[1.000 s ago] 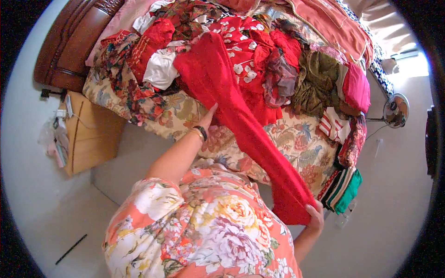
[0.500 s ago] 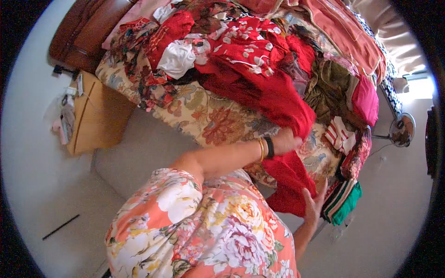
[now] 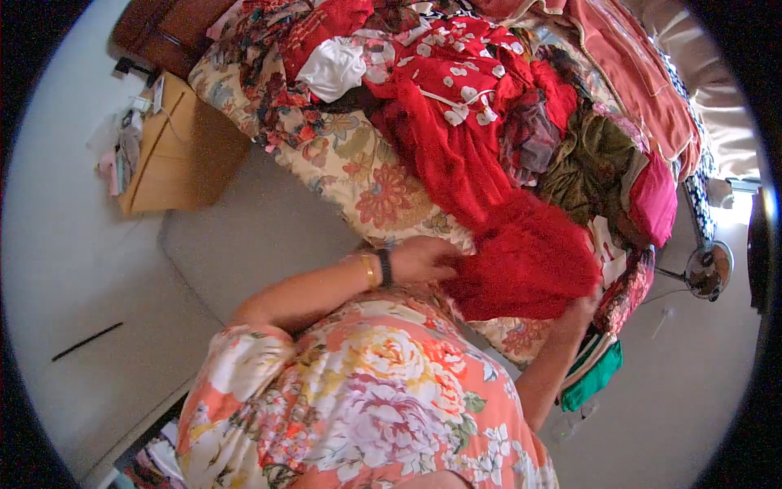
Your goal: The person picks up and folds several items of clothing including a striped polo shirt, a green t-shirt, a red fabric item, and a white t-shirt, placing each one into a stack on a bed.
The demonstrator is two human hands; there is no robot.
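Meanwhile, the left hand (image 3: 423, 259) had come down from the pile and pinched the red cloth (image 3: 521, 261) at the bed's (image 3: 366, 175) edge, the right hand (image 3: 580, 311) gripping its far side; the cloth lay bunched, folded shorter.

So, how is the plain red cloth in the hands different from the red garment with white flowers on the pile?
The plain red cloth has one colour only; the red flowered garment carries white blossoms. The plain red cloth is gathered at the bed's near edge, with the left hand on it and the right hand at its lower right edge; the red flowered garment lies untouched, spread higher on the pile. Both are red fabric on the bed.
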